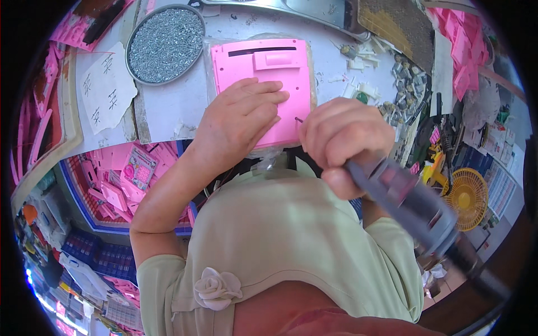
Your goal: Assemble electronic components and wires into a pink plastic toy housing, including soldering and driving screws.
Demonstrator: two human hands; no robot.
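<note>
A pink plastic housing (263,75) lies on the table in front of me, with a dark slot, a raised block and small screw holes on its upper face. My left hand (238,115) rests flat across its left middle, fingers stretched out toward the right. My right hand (350,137) is wrapped round a grey electric screwdriver (406,196), slightly blurred, with its cable running off to the lower right. The thin bit points at the housing's lower right, close to a hole there; whether it sits on a screw is too small to tell.
A round metal tray (200,35) of small screws stands at the far left, near a torn sheet of paper (109,87). Small metal parts (403,84) are scattered to the right. A blue-edged crate (84,210) of pink pieces sits below left, and a yellow basket (466,199) at right.
</note>
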